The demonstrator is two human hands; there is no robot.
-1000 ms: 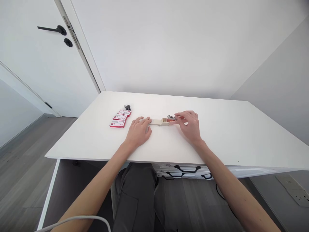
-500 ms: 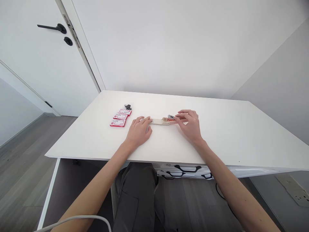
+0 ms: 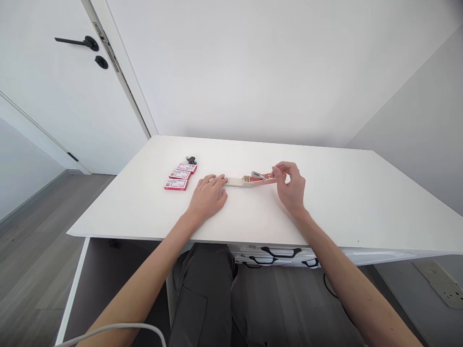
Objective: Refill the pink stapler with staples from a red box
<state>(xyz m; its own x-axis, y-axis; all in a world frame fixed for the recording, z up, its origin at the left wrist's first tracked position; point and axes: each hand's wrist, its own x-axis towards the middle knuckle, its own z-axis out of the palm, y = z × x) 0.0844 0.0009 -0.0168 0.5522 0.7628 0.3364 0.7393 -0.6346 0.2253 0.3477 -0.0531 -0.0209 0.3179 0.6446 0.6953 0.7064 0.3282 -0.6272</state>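
Note:
A stapler (image 3: 237, 181) lies unfolded lengthwise on the white desk, its cream part to the left and its pink part to the right. Over the cream end, my left hand (image 3: 209, 195) holds it against the desktop, with the thumb apart on the near side. My right hand (image 3: 292, 185) pinches the far right end of the pink part between thumb and fingers. A small silver metal piece (image 3: 257, 175) shows at the pink part near the hinge; whether it is attached I cannot tell. My fingers hide both ends of the stapler.
Several red-and-white small boxes (image 3: 176, 184) lie in an overlapping row left of my left hand. A small black object with metal, perhaps a staple remover (image 3: 191, 160), lies behind them. The desk (image 3: 361, 202) meets a wall at the back. A white cable (image 3: 119, 326) crosses my left forearm.
My right hand has moved right along the stapler, from beside the silver metal piece to the pink part's end. More of the pink part shows. My left hand has stayed in place.

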